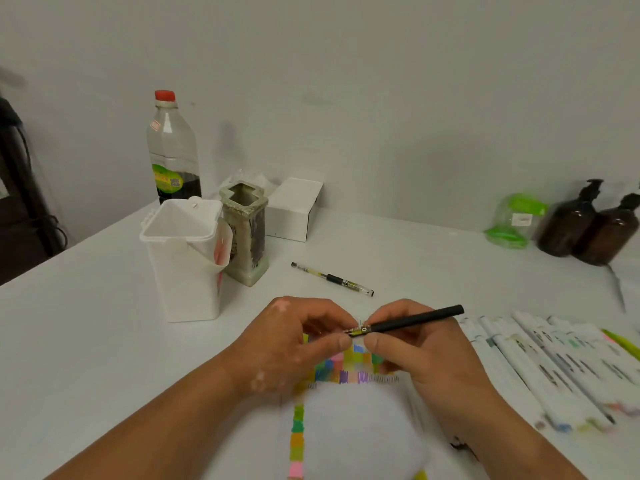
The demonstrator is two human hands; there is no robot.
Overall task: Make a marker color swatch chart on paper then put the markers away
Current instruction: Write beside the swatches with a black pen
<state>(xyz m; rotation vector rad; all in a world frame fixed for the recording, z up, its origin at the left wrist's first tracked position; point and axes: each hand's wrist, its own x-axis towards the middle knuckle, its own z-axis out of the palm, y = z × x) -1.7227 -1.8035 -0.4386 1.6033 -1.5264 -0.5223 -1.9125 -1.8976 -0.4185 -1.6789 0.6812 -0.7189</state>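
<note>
A sheet of paper (353, 427) with rows of coloured swatches lies at the table's near edge under both hands. My right hand (426, 351) grips a black pen (415, 320) that points left and slightly down. My left hand (298, 337) pinches the pen's tip end between thumb and fingers. Several white markers (554, 368) lie in a row to the right of the paper. An open white plastic marker box (187, 261) stands upright at the left.
A clear pen (332, 278) lies beyond the hands. A ceramic holder (246, 233), a red-capped bottle (173, 150) and a white carton (294, 209) stand at the back left. Two brown pump bottles (588, 226) and a green packet (512, 220) sit at the far right.
</note>
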